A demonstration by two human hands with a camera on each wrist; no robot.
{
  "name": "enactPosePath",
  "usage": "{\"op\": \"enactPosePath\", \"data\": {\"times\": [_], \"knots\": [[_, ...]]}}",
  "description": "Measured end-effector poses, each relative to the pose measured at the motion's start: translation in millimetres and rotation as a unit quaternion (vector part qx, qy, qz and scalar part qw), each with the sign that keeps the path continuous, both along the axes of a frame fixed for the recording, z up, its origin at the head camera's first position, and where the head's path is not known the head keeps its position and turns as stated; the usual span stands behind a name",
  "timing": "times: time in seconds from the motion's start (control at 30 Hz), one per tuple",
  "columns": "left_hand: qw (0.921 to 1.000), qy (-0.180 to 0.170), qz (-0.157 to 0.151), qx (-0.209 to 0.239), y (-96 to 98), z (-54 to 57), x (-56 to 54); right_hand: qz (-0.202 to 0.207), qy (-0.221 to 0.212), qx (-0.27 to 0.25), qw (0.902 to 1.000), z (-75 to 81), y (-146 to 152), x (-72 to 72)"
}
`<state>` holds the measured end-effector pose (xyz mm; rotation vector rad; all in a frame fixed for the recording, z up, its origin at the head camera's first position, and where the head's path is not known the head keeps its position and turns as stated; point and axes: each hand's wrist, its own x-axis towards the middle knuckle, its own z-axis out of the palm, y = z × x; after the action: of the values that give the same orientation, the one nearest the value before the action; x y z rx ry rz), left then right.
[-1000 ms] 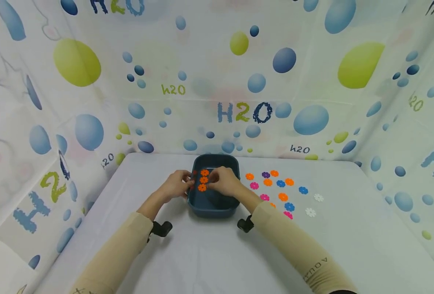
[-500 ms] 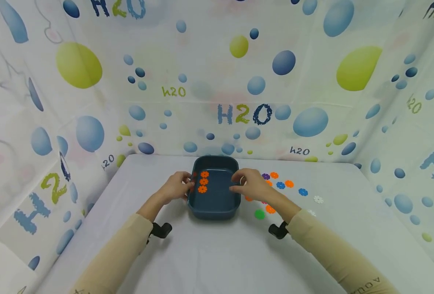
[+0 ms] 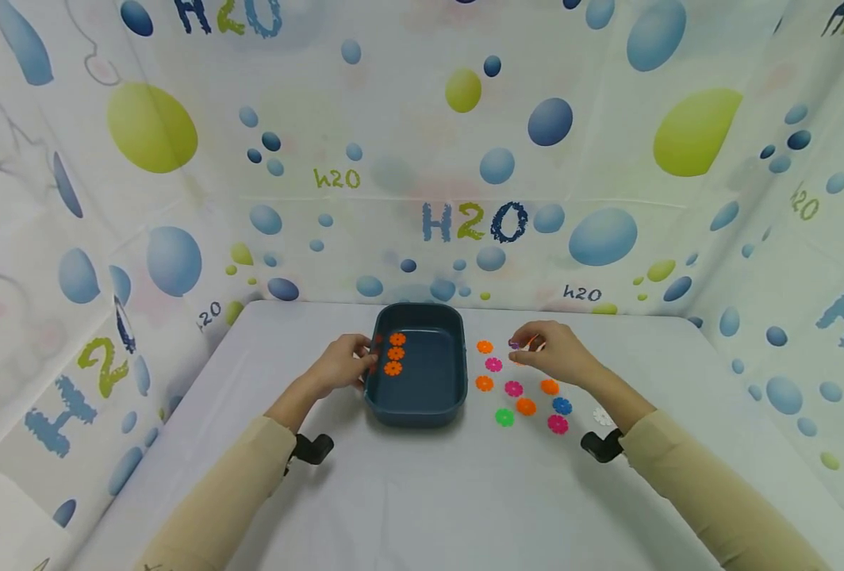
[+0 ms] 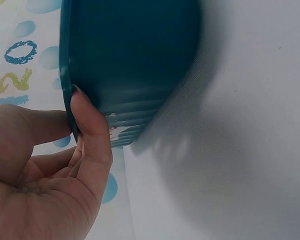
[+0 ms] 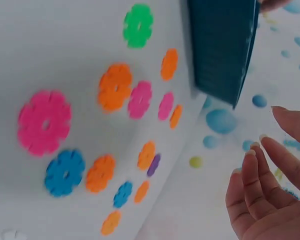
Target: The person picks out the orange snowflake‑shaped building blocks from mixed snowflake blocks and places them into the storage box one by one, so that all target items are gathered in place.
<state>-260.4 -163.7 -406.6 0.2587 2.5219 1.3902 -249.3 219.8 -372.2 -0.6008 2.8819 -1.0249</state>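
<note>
The left hand [image 3: 341, 366] pinches the near-left rim of the blue tub [image 3: 416, 396] — thumb outside, fingers over the edge — which steadies it on the desk [image 3: 408, 500]. Three orange flower discs [image 3: 396, 353] lie in a row inside. The right hand [image 3: 556, 353], its grip loosely spread and holding nothing, hovers over the scattered discs [image 3: 525, 407] just right of the tub, fingertips near a purple disc [image 3: 514, 343].
</note>
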Motion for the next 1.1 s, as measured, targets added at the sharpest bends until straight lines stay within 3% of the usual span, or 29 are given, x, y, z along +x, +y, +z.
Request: {"op": "enactPosePath", "data": {"times": [0.3, 0.57, 0.93, 1.1], "knots": [[1.0000, 0.001, 0.000, -0.002, -0.8, 1.9, 1.0, -0.045, 0.006, 0.023, 0.9987, -10.0, 46.4, -15.3], [1.0000, 0.001, 0.002, -0.007, 0.5, 0.9, 0.5, -0.094, -0.049, 0.044, 0.9933, -31.5, 86.0, -29.1], [1.0000, 0.001, 0.004, -0.009, -0.4, -2.7, -3.4, -0.145, -0.131, 0.034, 0.9802, -53.0, 104.8, -40.4], [1.0000, -0.002, 0.005, -0.008, -0.4, -3.9, -3.7, -0.151, -0.148, 0.031, 0.9769, -59.8, 105.2, -43.7]]}}
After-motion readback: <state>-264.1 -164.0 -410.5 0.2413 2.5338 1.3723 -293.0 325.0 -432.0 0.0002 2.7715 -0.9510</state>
